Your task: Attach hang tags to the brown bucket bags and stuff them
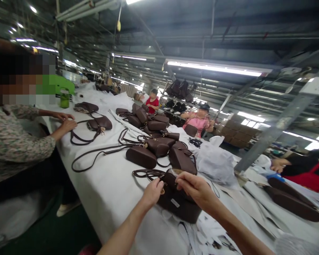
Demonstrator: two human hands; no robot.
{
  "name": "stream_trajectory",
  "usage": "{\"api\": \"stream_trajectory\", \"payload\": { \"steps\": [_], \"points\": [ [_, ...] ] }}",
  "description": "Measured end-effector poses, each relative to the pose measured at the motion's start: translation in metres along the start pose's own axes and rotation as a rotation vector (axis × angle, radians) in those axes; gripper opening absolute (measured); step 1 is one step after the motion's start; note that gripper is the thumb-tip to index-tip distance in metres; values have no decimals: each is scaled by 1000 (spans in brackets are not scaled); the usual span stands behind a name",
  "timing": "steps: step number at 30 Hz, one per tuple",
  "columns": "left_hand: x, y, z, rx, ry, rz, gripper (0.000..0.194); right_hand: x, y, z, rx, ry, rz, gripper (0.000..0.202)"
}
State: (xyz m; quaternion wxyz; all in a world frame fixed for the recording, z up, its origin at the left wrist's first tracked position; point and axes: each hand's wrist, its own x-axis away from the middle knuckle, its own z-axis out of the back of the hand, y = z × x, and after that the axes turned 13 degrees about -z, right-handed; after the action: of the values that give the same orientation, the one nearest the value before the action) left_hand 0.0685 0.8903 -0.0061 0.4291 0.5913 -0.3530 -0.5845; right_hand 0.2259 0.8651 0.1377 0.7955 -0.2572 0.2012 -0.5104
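Note:
A dark brown handbag [179, 205] with a small pale label on its side lies on the white-covered table in front of me. My left hand [152, 193] is closed at its left end, thumb and fingers pinching beside a round gold charm [162, 190]. Looped brown straps [146, 173] stick out past that hand to the left. At the bag's upper edge my right hand [192, 186] is closed in a pinch; the exact part between its fingertips is hidden. Just beyond, more brown handbags [141, 157] are heaped, several with long straps trailing leftward.
Across the left edge a co-worker's hands [66, 124] rest near another brown bag [99, 123]. White scraps [211, 226] lie by my right forearm. Crumpled white plastic [215, 161] and a slanting metal post [271, 136] stand right. A green bottle [64, 98] is at the far left.

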Motion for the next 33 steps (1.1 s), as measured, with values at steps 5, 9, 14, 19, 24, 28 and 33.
{"api": "stream_trajectory", "payload": {
  "steps": [5, 9, 14, 19, 24, 28, 33],
  "points": [
    [-9, -3, -19, 380, 71, 34, 23, -42, 0, -8, 136, 57, 89, 19],
    [-11, 1, -24, 561, 158, 76, 23, -61, -1, -13, 495, 79, 34, 19],
    [-8, 4, -25, 654, 184, 119, 31, -70, -2, -21, 768, 92, 7, 21],
    [-6, 8, -25, 624, 207, 148, 34, -76, -2, -29, 746, 128, 0, 23],
    [-7, 9, -25, 579, 223, 123, 32, -76, 2, -35, 781, 160, -38, 19],
    [-8, 5, -27, 553, 266, 136, 25, -77, -5, -37, 903, 89, 16, 17],
    [-11, -2, -28, 496, 384, 142, 9, -83, -16, -36, 1037, -63, 90, 20]
  ]
}}
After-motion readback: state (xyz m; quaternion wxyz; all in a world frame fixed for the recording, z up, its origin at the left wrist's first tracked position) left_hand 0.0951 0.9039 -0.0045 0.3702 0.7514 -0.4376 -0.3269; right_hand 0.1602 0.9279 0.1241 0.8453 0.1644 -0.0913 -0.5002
